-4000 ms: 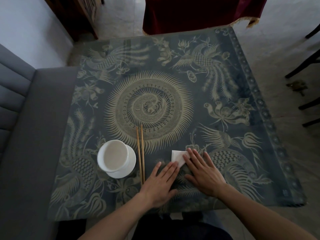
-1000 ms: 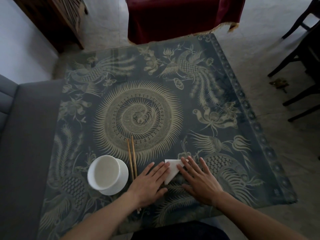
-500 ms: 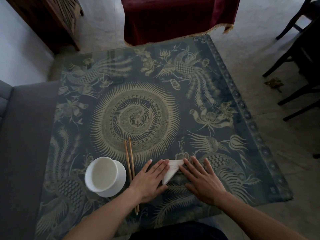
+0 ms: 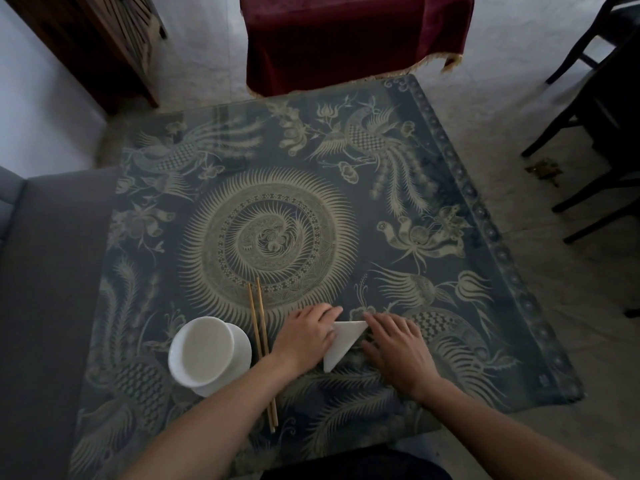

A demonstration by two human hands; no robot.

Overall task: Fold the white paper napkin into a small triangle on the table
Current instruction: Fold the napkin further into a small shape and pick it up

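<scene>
since a second ago the left hand (image 4: 304,341) has curled its fingers over the napkin's (image 4: 341,344) left edge. right hand (image 4: 398,348) lies flat beside it, fingers together. folded triangle sits near the table's (image 4: 485,358) front edge, right of the chopsticks (image 4: 259,341) and bowl (image 4: 204,351).

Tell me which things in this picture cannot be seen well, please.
- Napkin, head view: its left edge lies under the left hand, so the full shape is hidden.
- Chopsticks, head view: the left forearm crosses their near part.
- Saucer, head view: mostly hidden under the white bowl.
</scene>
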